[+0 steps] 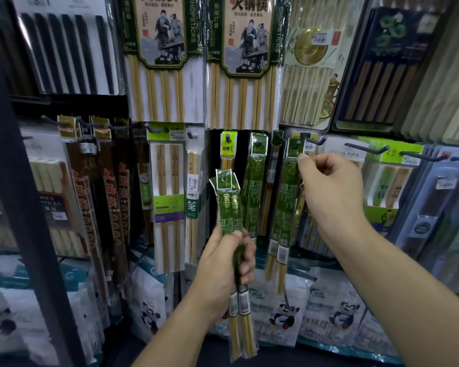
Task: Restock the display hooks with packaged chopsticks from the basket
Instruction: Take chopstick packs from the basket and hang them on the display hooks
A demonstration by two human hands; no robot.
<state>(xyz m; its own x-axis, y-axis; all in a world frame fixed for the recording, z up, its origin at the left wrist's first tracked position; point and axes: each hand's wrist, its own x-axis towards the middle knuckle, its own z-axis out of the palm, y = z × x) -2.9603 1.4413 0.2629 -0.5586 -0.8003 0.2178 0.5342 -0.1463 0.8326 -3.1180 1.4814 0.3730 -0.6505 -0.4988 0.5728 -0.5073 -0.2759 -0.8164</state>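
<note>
Head view, chopstick display rack.

Item 1: left hand (223, 263), clenched round the middle of a held bundle (229, 205) of slim green-sleeved chopstick packs. The bundle is upright, headers up, with bare bamboo tips sticking out below the fist. It stands in front of the rack's lower row, near the middle, touching no hook.

Item 2: right hand (331, 192), fingers curled, thumb and forefinger pinching the header edge of a hanging green pack (286, 197). This pack is threaded on a dark hook (298, 142) in the lower row, right of centre.

Item 3: matching green packs (252, 192) on the neighbouring hook (260, 143), just left of the hanging pack.

Item 4: large hot-pot chopstick cards (164, 56) along the rack's upper row — black chopsticks (64, 49) at its upper left corner.

Item 5: panda-printed bags (284, 313) along the bottom edge.
</note>
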